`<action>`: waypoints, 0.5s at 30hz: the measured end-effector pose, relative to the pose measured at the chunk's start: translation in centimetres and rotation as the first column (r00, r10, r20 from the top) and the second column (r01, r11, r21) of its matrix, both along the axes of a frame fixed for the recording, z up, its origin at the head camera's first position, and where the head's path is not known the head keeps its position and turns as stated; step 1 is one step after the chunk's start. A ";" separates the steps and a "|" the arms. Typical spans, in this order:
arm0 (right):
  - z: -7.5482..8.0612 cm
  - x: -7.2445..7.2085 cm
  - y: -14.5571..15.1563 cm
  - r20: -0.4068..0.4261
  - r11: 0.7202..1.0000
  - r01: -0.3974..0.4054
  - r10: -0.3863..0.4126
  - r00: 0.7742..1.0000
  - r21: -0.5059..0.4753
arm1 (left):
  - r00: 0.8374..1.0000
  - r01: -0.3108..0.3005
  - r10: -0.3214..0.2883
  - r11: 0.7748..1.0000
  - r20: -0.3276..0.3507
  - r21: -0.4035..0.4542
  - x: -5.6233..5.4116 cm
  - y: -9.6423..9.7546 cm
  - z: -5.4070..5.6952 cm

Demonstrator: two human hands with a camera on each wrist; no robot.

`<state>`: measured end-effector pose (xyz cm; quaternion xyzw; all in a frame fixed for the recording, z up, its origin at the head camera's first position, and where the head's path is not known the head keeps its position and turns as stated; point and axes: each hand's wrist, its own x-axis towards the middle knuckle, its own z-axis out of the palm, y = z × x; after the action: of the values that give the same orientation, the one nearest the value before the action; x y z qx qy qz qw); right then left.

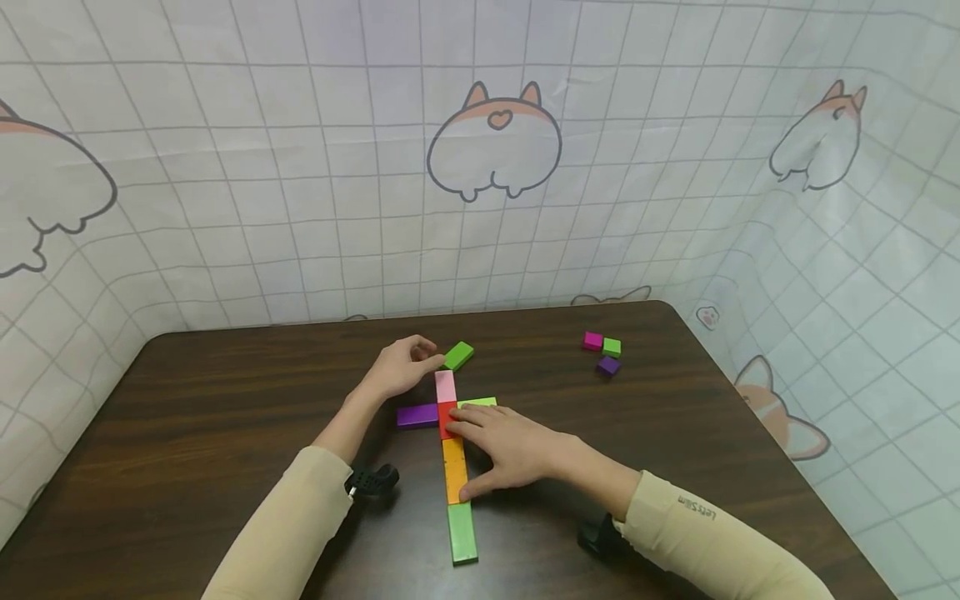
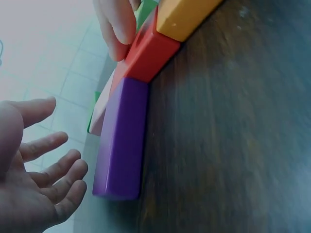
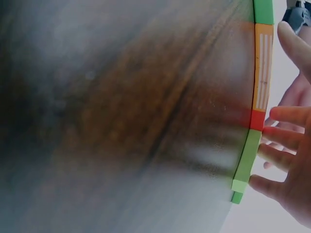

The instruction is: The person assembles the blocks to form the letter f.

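Gripping nothing, left hand and right hand seem to be arranging; the slanted green block probably needs straightening next

Cream sleeves show dark lettering on the right.

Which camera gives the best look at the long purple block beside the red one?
The left wrist view: the purple block looks large, close and uncovered there. The head view shows it much smaller; the right wrist view doesn't show it.
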<state>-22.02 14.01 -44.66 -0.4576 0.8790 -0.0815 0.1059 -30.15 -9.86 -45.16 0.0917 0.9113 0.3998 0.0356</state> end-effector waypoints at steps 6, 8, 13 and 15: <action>0.0 0.0 0.1 -0.014 0.999 0.024 -0.025 1.000 -0.022 | 0.999 0.044 -0.044 0.999 -0.027 -0.032 1.1 -0.4 0.4; 0.0 -0.1 0.1 -0.017 0.999 0.020 -0.021 1.000 -0.034 | 0.998 0.059 -0.061 0.997 -0.029 -0.044 1.5 -0.5 0.6; 0.2 -0.4 0.5 -0.034 0.997 0.008 -0.011 0.999 -0.081 | 0.994 0.089 -0.092 0.994 -0.052 -0.066 2.6 -0.9 0.5; 0.3 -0.6 0.8 -0.045 0.995 0.016 -0.020 0.999 -0.103 | 0.991 0.105 -0.111 0.991 -0.076 -0.079 3.2 -1.0 0.4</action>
<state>-22.65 14.77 -44.33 -0.4563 0.8800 -0.1172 0.0614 -26.99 -10.88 -44.77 0.1552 0.9201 0.3588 0.0241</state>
